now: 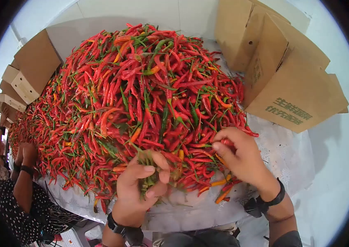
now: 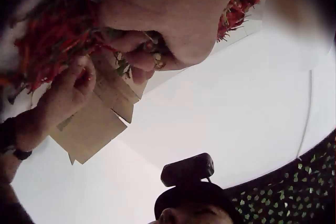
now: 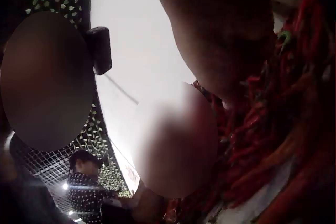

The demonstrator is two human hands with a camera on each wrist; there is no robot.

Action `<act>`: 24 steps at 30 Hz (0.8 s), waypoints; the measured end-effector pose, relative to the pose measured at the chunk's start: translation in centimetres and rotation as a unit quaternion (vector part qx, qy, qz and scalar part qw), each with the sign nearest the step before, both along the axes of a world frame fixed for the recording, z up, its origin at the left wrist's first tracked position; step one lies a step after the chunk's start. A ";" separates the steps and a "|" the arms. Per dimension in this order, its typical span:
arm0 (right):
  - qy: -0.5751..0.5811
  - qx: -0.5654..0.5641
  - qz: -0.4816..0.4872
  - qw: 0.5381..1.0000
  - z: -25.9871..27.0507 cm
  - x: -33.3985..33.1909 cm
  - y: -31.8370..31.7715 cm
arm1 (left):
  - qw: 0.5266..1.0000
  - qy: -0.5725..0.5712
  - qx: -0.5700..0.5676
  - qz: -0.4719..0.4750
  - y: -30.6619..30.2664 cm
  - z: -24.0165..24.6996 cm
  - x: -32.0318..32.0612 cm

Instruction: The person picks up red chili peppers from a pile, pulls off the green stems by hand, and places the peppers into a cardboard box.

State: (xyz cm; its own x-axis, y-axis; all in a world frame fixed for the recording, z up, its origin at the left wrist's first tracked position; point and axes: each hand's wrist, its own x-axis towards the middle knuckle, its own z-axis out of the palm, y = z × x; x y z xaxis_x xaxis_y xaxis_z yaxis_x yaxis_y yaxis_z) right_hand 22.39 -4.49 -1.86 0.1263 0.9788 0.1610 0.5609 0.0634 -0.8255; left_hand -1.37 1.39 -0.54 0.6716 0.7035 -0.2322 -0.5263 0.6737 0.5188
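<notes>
A large heap of red chilies (image 1: 112, 94), mixed with some green and orange ones, rises in front of me in the head view. At its near edge my left hand (image 1: 131, 191) grips a bunch of thin green chili stalks (image 1: 146, 162) in its curled fingers; I cannot tell whether pods hang from them inside the palm. Further right, my right hand (image 1: 242, 158) pinches a red chili (image 1: 227, 142) between thumb and fingers, low over the heap. The left wrist view shows pale green stalk ends (image 2: 157, 58) poking out between the left fingers.
Printed cardboard boxes (image 1: 294, 90) stand at the right and back, and more cartons (image 1: 34, 70) at the far left. Another person's hands (image 1: 27, 153) reach into the heap from the left. A whitish sheet (image 1: 199, 210) lies under the chilies.
</notes>
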 end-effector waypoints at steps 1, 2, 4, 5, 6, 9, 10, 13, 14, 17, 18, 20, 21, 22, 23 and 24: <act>-0.134 0.084 0.012 0.987 -0.5 -0.4 0.0 | 0.999 0.025 0.003 0.024 -0.2 0.2 0.0; -0.138 0.044 0.050 0.988 -0.4 -0.9 -0.3 | 0.997 0.049 0.055 0.033 -0.4 -0.1 -0.1; -0.203 0.020 0.065 0.977 -0.4 -2.0 -0.5 | 0.994 0.067 0.075 0.036 -0.5 0.2 0.4; -0.235 0.009 0.072 0.969 -0.5 -2.3 -0.5 | 0.993 0.076 0.086 0.037 -0.5 0.2 0.6; -0.220 0.021 0.076 0.972 -0.6 -2.2 -0.5 | 0.992 0.082 0.089 0.037 -0.5 0.2 0.5; -0.218 0.082 0.043 0.971 -1.1 -0.6 -0.3 | 0.992 0.083 0.088 0.036 -0.4 -0.1 0.1; -0.212 0.098 0.003 0.972 -1.1 -0.6 -0.2 | 0.993 0.074 0.081 0.034 -0.4 -0.1 0.1; -0.198 0.123 -0.045 0.971 -1.0 -1.2 0.0 | 0.994 0.075 0.070 0.032 -0.7 0.2 0.2; -0.196 0.118 -0.012 0.973 -1.1 -2.1 -0.3 | 0.994 0.082 0.069 0.029 -0.7 0.4 0.3; -0.206 0.071 0.050 0.975 -0.9 -3.8 -0.6 | 0.997 0.055 0.057 0.012 -0.6 0.1 0.3; -0.210 0.074 0.051 0.973 -1.3 -3.9 -0.4 | 0.997 0.057 0.051 0.016 -0.6 0.1 0.3; -0.223 0.057 0.060 0.971 -1.3 -3.5 -0.2 | 0.997 0.059 0.041 0.026 -0.6 0.2 0.3; -0.231 0.036 0.066 0.970 -1.0 -2.8 -0.4 | 0.997 0.056 0.043 0.027 -0.5 0.2 0.3; -0.239 0.016 0.074 0.968 -0.6 -2.0 -0.5 | 0.997 0.053 0.045 0.029 -0.5 0.1 0.2; -0.209 0.001 0.068 0.976 -0.3 -1.4 -0.4 | 0.997 0.050 0.047 0.032 -0.5 0.0 0.1; -0.179 -0.014 0.063 0.982 0.1 -0.7 -0.4 | 0.997 0.052 0.049 0.031 -0.5 0.1 0.0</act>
State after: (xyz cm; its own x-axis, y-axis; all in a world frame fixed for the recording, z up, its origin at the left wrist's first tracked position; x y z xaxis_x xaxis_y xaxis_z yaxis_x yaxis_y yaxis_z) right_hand 21.71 -4.87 -1.79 -0.0551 0.9879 0.1453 0.8041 0.1302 -0.5801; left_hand -1.35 0.92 -0.49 0.6026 0.7654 -0.2259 -0.5051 0.5849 0.6346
